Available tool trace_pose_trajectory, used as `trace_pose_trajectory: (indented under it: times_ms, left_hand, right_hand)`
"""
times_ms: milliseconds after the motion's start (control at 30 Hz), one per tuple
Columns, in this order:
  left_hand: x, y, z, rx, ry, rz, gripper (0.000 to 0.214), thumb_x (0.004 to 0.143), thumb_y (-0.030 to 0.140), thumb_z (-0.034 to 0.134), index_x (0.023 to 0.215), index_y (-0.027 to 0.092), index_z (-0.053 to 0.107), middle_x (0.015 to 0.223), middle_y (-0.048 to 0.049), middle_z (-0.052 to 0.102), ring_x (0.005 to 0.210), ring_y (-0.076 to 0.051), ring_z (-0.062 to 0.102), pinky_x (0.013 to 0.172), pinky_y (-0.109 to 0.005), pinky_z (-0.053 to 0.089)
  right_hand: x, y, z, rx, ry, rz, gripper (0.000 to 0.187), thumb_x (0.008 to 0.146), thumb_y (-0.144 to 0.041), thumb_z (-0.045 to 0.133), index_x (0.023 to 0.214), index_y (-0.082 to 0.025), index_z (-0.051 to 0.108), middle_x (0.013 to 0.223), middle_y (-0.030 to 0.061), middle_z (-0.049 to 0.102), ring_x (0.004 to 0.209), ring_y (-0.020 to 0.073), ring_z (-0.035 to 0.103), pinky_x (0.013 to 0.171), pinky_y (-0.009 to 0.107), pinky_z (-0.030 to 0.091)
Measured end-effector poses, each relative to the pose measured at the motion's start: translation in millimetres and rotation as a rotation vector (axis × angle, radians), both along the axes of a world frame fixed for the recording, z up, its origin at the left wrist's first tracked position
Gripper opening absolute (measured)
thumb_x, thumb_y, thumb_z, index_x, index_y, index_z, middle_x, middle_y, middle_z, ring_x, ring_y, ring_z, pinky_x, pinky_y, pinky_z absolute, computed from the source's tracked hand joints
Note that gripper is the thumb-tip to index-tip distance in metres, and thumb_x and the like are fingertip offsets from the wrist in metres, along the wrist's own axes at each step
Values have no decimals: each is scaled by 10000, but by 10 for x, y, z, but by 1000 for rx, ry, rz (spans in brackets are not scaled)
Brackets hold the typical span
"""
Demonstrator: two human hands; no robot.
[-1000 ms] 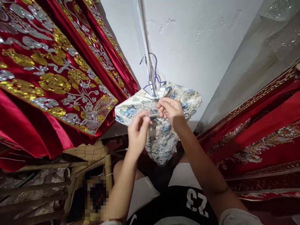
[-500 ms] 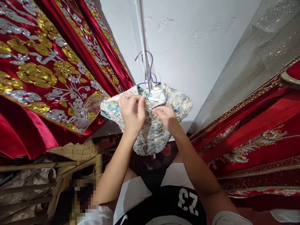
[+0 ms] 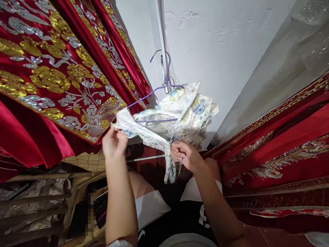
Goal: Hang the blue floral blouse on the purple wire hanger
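Note:
A white blouse with a blue and yellow floral print (image 3: 203, 111) hangs on a purple wire hanger (image 3: 169, 73) in front of the wall. Its neck gapes wide, and the hanger's lower bar crosses the gap. My left hand (image 3: 115, 140) pinches the blouse's left shoulder or sleeve edge, pulled out to the side. Lower down, my right hand (image 3: 186, 154) grips the front where the two collar edges meet. Whatever small part lies between its fingertips is hidden. The left end of the hanger's arm shows bare above the cloth.
Red cloth with gold and silver sequins (image 3: 84, 72) hangs at left. More red beaded garments (image 3: 280, 151) and a sheer sparkly fabric (image 3: 290, 58) hang at right. A bamboo seat (image 3: 33, 202) stands lower left, with a dark phone-like object near it. The white wall (image 3: 218, 58) is behind.
My left hand has moved left and down, drawing the blouse's shoulder off centre and opening its neck. My right hand has moved lower with the front of the blouse, which now bunches beneath it.

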State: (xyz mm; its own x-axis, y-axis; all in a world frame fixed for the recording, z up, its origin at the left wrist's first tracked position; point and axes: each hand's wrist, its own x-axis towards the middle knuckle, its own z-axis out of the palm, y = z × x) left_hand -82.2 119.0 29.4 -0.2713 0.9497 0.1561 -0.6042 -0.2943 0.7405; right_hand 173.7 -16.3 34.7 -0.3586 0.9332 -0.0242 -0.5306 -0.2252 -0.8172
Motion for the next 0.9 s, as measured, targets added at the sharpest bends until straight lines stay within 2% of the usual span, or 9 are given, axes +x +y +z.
trace_pose_trajectory:
  times_ms: [100, 200, 300, 367, 500, 600, 667, 800, 900]
  left_hand:
    - [264, -229, -486, -194, -184, -20, 223, 981, 178, 476, 766, 181, 534, 758, -44, 678, 769, -142, 665, 865, -304, 541]
    - [561, -480, -923, -253, -231, 97, 135, 932, 234, 550, 806, 193, 575, 864, -53, 712, 912, -166, 685, 959, -327, 492]
    - [727, -676, -1120, -181, -217, 159, 118, 845, 268, 665, 801, 196, 583, 822, -4, 684, 882, -150, 659, 947, -279, 468]
    - [776, -788, -1057, -137, -241, 61, 200, 793, 303, 733, 777, 195, 565, 792, 15, 652, 844, -146, 632, 923, -271, 474]
    - [886, -1062, -623, -65, -261, -192, 278, 766, 345, 792, 780, 201, 555, 793, 17, 601, 800, -147, 591, 819, -262, 492]
    - [1054, -1293, -357, 7, -127, -340, 345, 775, 411, 796, 737, 195, 529, 764, 3, 554, 743, -152, 548, 715, -250, 465]
    - [1181, -1418, -301, 35, 0, -415, 374, 803, 462, 769, 721, 187, 529, 773, -9, 536, 709, -149, 520, 687, -257, 451]
    - [1333, -1554, -342, 105, 202, -450, 357, 892, 517, 669, 781, 182, 619, 877, -43, 588, 792, -178, 574, 765, -292, 473]
    - [1287, -1580, -307, 203, 466, -419, 263, 939, 454, 639, 991, 208, 717, 1091, -91, 673, 1133, -267, 603, 993, -357, 449]
  right_hand:
    - [-42, -64, -161, -94, 63, -56, 325, 790, -394, 608, 583, -231, 417, 459, -93, 188, 456, 96, 148, 488, 279, 170]
    - [5, -151, -298, -142, 56, -150, 349, 757, -442, 636, 585, -238, 411, 461, -92, 196, 458, 98, 151, 487, 285, 159]
    - [119, -235, -435, -139, -3, -215, 366, 754, -474, 653, 592, -235, 429, 478, -87, 227, 469, 100, 176, 497, 285, 169]
    - [192, -266, -529, -136, -27, -235, 369, 760, -479, 649, 598, -235, 425, 491, -84, 240, 472, 100, 183, 500, 286, 178]
    - [250, -267, -682, -134, -179, -222, 372, 784, -498, 623, 597, -234, 441, 497, -66, 295, 487, 113, 246, 521, 291, 217]
    - [216, -264, -723, -80, -497, -402, 457, 839, -590, 603, 597, -223, 477, 544, -36, 380, 550, 133, 328, 566, 297, 278]
    - [182, -281, -708, -14, -551, -509, 512, 872, -684, 546, 657, -220, 535, 627, -8, 484, 634, 160, 427, 632, 304, 355]
    - [152, -311, -617, -31, -286, -226, 683, 869, -837, 396, 915, -224, 693, 845, 68, 685, 877, 249, 618, 801, 362, 478]
    - [158, -249, -524, -115, -126, -78, 817, 754, -939, 420, 994, -217, 719, 894, 99, 729, 960, 291, 675, 844, 392, 527]
